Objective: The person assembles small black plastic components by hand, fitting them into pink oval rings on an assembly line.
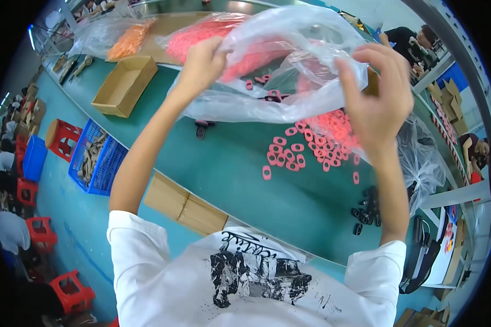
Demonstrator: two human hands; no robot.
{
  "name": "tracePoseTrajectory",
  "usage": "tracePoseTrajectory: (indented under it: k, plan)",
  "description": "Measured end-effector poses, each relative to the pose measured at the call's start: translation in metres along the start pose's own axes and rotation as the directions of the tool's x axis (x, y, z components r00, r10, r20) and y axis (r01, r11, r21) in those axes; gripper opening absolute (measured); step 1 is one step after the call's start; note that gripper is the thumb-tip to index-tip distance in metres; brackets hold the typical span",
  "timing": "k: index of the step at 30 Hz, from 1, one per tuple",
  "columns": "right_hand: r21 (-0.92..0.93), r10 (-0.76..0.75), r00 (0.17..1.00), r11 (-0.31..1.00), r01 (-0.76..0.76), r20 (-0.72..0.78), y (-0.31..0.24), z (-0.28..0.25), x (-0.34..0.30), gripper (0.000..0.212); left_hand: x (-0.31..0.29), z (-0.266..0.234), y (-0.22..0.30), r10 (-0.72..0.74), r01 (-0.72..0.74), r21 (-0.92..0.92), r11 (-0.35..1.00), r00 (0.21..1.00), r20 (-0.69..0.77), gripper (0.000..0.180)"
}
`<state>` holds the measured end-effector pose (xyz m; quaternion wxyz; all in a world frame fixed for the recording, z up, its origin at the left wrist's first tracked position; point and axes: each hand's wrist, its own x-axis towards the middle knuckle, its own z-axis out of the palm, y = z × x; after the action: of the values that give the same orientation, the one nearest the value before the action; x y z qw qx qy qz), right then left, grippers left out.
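White cloth, the wearer's shirt [256, 305], fills the near edge of my feed, with black print across the chest. Just beyond it, to the left, I see a brown cardboard box [185, 204] along the near edge of the green surface [223, 174]. To the right, a small cluster of black parts [368, 210] lies on the green, close to the right forearm.

Farther in, loose pink pieces [286, 152], each with an oval hole, scatter across the middle and thicken into a mound toward the right wrist. Left of them, a couple of dark pieces [201, 129] sit just below the bag's near rim.

Above all this I have the clear plastic bag [245, 111], its mouth spread between the two hands. The left hand [203, 66] pinches its left rim with fingers closed on the film. The right hand [382, 87] is curved at the bag's right side, thumb and fingers wide apart; motion blur there means I can't be sure whether it touches the plastic.

Beyond the left forearm sits a shallow cardboard tray [124, 86]. Farthest back along the surface, I make out bagged pink pieces [202, 38] and, to their left, an orange heap [130, 41].
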<state>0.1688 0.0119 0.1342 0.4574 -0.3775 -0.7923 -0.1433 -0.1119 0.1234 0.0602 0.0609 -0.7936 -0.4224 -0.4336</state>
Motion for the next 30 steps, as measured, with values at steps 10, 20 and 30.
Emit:
tracePoseTrajectory:
  k: [10,20,30]
  plan:
    - [0.469,0.222,0.484,0.122,-0.875,0.846,0.131,0.081,0.007,0.019,0.021,-0.004,-0.051,-0.196,0.535,-0.799,0.275,0.845,0.498,0.047]
    - [0.146,0.583,0.603,0.642,-0.753,0.544,0.126,0.081,-0.013,0.039,0.013,0.010,0.023,-0.212,0.055,0.476,0.878,0.936,0.282,0.032]
    - [-0.200,0.297,0.921,0.947,-0.251,0.252,0.167,0.105,-0.046,0.025,0.054,0.016,-0.024,-0.167,0.594,-0.350,0.725,0.644,0.747,0.042]
